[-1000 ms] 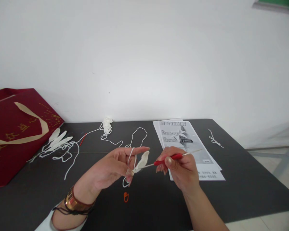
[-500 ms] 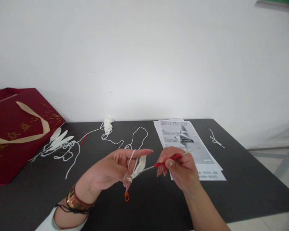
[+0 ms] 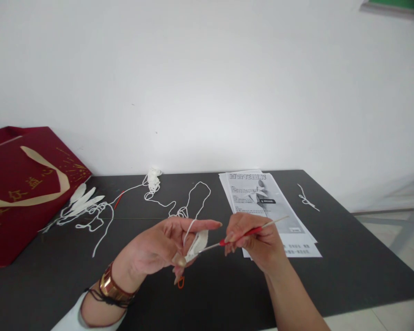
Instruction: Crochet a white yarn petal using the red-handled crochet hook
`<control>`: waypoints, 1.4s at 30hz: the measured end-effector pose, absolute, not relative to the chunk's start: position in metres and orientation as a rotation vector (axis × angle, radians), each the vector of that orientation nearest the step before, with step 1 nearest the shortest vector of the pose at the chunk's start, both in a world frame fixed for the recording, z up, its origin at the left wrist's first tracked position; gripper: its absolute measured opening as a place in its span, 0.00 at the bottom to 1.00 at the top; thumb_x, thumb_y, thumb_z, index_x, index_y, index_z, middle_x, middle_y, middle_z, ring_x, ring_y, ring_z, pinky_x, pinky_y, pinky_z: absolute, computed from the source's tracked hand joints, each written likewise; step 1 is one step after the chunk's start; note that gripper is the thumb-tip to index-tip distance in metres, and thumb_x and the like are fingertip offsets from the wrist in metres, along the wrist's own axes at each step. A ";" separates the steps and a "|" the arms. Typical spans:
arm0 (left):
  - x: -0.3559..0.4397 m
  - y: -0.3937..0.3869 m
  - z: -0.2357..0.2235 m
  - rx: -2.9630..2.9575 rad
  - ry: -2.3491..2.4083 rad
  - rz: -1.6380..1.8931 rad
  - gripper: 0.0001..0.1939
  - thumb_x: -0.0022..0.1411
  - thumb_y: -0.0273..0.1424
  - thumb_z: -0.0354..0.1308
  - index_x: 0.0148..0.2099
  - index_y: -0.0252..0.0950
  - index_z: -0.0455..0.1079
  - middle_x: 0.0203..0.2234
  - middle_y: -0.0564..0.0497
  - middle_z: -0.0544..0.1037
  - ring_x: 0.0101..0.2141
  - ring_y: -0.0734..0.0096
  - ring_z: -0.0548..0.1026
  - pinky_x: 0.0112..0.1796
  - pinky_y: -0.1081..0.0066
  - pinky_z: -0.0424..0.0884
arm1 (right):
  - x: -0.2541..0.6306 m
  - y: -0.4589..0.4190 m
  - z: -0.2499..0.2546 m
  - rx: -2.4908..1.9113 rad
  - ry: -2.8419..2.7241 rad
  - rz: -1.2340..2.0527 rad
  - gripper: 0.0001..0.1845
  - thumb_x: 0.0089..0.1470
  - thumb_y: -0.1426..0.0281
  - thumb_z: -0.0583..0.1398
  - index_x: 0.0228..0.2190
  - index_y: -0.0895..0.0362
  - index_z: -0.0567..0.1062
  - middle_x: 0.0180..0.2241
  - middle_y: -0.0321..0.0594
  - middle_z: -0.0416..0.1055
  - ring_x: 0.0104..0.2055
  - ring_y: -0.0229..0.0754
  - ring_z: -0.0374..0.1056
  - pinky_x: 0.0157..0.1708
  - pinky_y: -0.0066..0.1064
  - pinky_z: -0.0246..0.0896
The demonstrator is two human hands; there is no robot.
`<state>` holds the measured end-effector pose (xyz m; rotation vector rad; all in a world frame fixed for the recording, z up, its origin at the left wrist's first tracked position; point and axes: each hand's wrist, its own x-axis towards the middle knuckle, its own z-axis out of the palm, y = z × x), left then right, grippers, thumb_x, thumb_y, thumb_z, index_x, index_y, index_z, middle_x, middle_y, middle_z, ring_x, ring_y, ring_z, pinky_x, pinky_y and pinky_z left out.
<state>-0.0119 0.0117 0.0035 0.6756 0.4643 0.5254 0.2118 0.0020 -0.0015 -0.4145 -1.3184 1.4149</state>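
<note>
Pinched in my left hand (image 3: pixel 169 243) is a small white crochet piece (image 3: pixel 199 242), shaped like a petal. White yarn (image 3: pixel 189 226) loops over the outstretched index finger of that hand and runs back to the table. Just below the fingers hangs an orange stitch marker (image 3: pixel 181 282). My right hand (image 3: pixel 253 239) grips a crochet hook (image 3: pixel 243 235) by its red handle. The hook's metal tip reaches left to the edge of the crochet piece and touches it; the exact stitch is too small to make out.
Finished white petals (image 3: pixel 84 202) with trailing yarn ends lie left, beside a dark red gift bag (image 3: pixel 27 184). A red stick-like tool (image 3: pixel 118 200) rests near them. A yarn bundle (image 3: pixel 154 179) sits by the wall. Printed sheets (image 3: pixel 279 202) and a yarn scrap (image 3: pixel 307 200) lie right.
The crochet piece has tilted and turned in my left fingers. My right hand has shifted slightly, and the hook's tip is now closer along the piece's edge.
</note>
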 end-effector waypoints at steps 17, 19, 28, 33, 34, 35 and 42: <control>-0.002 0.001 0.011 1.654 1.144 1.169 0.33 0.56 0.23 0.61 0.63 0.44 0.64 0.23 0.56 0.70 0.26 0.70 0.66 0.33 0.70 0.64 | 0.203 -0.004 -0.010 -0.625 -1.392 0.958 0.06 0.56 0.72 0.63 0.35 0.53 0.80 0.28 0.40 0.76 0.25 0.39 0.70 0.21 0.29 0.65; 0.000 -0.001 0.012 1.740 1.210 1.220 0.32 0.56 0.24 0.62 0.63 0.45 0.65 0.24 0.56 0.72 0.26 0.69 0.67 0.33 0.69 0.65 | 0.202 -0.005 -0.012 -0.638 -1.399 0.921 0.06 0.56 0.73 0.62 0.35 0.53 0.80 0.28 0.40 0.76 0.25 0.39 0.70 0.21 0.29 0.65; 0.009 -0.006 0.010 1.498 1.247 1.306 0.31 0.54 0.24 0.63 0.60 0.45 0.67 0.22 0.58 0.68 0.26 0.70 0.66 0.34 0.70 0.65 | 0.196 -0.006 -0.013 -0.640 -1.367 0.909 0.07 0.57 0.73 0.62 0.36 0.53 0.80 0.26 0.39 0.75 0.25 0.39 0.70 0.21 0.30 0.65; 0.017 -0.006 0.011 1.223 1.214 1.302 0.30 0.54 0.28 0.65 0.59 0.43 0.66 0.21 0.59 0.66 0.24 0.73 0.64 0.30 0.72 0.64 | 0.194 -0.006 -0.015 -0.655 -1.396 0.873 0.08 0.56 0.74 0.62 0.36 0.52 0.81 0.28 0.40 0.76 0.26 0.41 0.71 0.23 0.32 0.67; 0.017 -0.007 0.011 1.203 1.214 1.310 0.29 0.54 0.28 0.66 0.59 0.43 0.67 0.21 0.59 0.66 0.24 0.74 0.64 0.30 0.73 0.64 | 0.194 -0.006 -0.015 -0.658 -1.397 0.867 0.08 0.56 0.74 0.62 0.36 0.52 0.81 0.28 0.40 0.76 0.26 0.41 0.71 0.23 0.32 0.67; 0.018 -0.007 0.011 1.191 1.211 1.319 0.29 0.54 0.29 0.66 0.58 0.43 0.67 0.21 0.59 0.66 0.24 0.74 0.64 0.29 0.73 0.64 | 0.195 -0.005 -0.016 -0.660 -1.393 0.863 0.08 0.56 0.74 0.62 0.36 0.52 0.81 0.28 0.40 0.76 0.26 0.41 0.71 0.23 0.32 0.67; 0.012 -0.005 0.011 1.070 1.063 1.238 0.38 0.54 0.27 0.66 0.65 0.45 0.59 0.23 0.59 0.69 0.25 0.75 0.65 0.29 0.74 0.63 | 0.200 -0.004 -0.014 -0.696 -1.391 0.918 0.07 0.57 0.73 0.61 0.36 0.53 0.80 0.27 0.40 0.75 0.26 0.40 0.70 0.22 0.30 0.65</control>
